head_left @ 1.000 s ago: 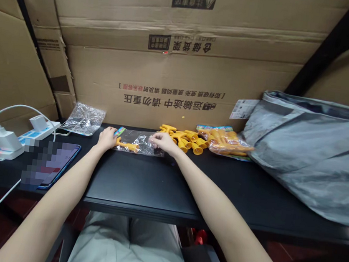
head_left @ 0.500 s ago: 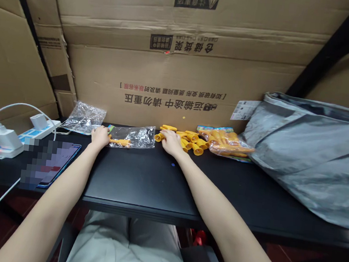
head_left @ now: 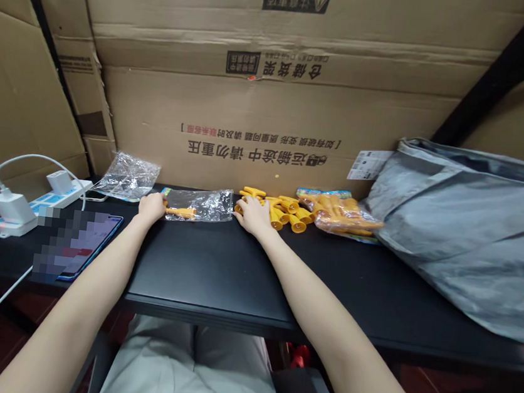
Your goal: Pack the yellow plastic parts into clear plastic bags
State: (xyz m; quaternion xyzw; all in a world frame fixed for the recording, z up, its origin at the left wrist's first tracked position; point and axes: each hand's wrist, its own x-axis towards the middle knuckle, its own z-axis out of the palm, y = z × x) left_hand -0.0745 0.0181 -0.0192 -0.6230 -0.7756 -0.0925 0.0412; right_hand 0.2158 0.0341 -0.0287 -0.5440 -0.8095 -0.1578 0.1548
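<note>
My left hand (head_left: 151,208) is closed on the left end of a clear plastic bag (head_left: 214,205), which lies flat on the black table. Inside the bag is a yellow plastic piece (head_left: 187,212), and a bit of coloured card shows by my fingers. My right hand (head_left: 256,216) rests at the left side of a loose pile of yellow horn-shaped plastic pieces (head_left: 297,224). Its fingers curl around one yellow piece (head_left: 238,208), mostly hidden under them. Several flared open ends in the pile face me.
A filled bag of yellow pieces (head_left: 340,215) lies right of the pile, against a large grey fabric bag (head_left: 469,245). Another clear bag (head_left: 129,176) lies back left. A power strip (head_left: 15,225) with chargers and a phone (head_left: 90,249) are on the left. Cardboard (head_left: 262,108) stands behind.
My right hand has shifted slightly down and left over the edge of the pile, covering more of the leftmost yellow piece. My left hand and the bag have barely moved.
</note>
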